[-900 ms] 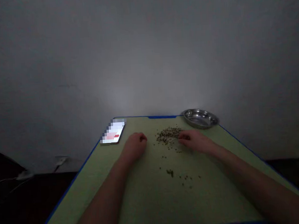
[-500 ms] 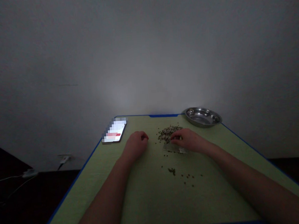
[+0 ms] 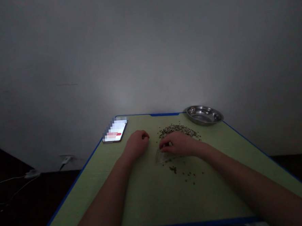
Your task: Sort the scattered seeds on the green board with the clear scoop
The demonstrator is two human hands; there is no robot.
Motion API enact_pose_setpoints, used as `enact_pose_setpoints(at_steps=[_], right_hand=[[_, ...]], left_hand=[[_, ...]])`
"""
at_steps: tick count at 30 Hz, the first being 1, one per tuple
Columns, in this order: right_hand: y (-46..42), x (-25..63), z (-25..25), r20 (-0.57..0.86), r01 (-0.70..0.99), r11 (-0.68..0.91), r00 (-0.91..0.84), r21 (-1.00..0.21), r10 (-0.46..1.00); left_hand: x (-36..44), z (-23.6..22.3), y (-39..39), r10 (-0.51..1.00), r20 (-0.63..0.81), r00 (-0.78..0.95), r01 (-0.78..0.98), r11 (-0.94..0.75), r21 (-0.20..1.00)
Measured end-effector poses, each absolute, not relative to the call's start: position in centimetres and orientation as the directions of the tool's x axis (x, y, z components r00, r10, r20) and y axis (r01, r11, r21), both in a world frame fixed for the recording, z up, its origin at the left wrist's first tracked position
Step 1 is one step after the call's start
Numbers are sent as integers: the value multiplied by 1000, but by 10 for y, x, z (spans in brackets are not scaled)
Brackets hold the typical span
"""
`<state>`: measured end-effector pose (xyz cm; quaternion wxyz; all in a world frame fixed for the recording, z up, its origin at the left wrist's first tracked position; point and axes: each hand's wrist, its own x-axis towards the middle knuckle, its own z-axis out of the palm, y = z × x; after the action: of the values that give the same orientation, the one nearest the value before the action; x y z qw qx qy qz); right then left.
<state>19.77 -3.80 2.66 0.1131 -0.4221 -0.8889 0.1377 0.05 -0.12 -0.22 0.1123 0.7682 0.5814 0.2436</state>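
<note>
My right hand (image 3: 177, 143) pinches a clear, flat plastic piece that looks like a protractor (image 3: 161, 156). Its curved left end and lower edge show, while the fingers and palm cover the rest. Just beyond the hand lies a spread pile of small dark and pale beans or seeds (image 3: 179, 127), partly hidden by it. A small cluster of dark ones (image 3: 173, 169) and several scattered single ones lie nearer to me. Left of the pile, my left hand (image 3: 138, 143) rests on the table, its fingers curled closed, with nothing visible in them.
A shiny metal bowl (image 3: 204, 116) stands at the table's far right corner. At the far left lies a phone (image 3: 115, 130) with its screen lit. The green table (image 3: 146, 202) has a blue rim and meets a grey wall. Cables (image 3: 32, 174) run at the left, beyond the table.
My right hand has moved left and towards me with the protractor, which now lies below the pile's left part. More of the pile shows. The left hand has stayed almost still.
</note>
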Motion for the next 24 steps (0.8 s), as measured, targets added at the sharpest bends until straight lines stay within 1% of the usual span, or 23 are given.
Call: enact_pose_setpoints(at_steps=[7,9,11,14,16,20,24], right_hand=[[-47,185,38,10,597,724,-769,-346,639],[-48,189,40,-22,581,737,-790,-345,613],[-49,195,40,-63,580,725,-795,-372,603],[-48,204,39,-94,587,681,-783,-438,615],[-46,209,40,-91,585,656,-775,-478,625],[-41,222,49,-31,596,617,-732,-515,681],[-38,248,53,42,674,527,-595,-517,802]], left_hand=[[1,-2,-1,948,246,204,849,-296,437],[1,-1,-1,950,240,198,852,-288,437],[1,-1,-1,954,232,191,854,-278,439],[1,-1,-1,953,232,192,850,-280,447],[1,-2,0,951,239,195,847,-286,448],[0,-2,0,952,232,199,842,-287,456],[0,0,-2,953,228,201,839,-288,462]])
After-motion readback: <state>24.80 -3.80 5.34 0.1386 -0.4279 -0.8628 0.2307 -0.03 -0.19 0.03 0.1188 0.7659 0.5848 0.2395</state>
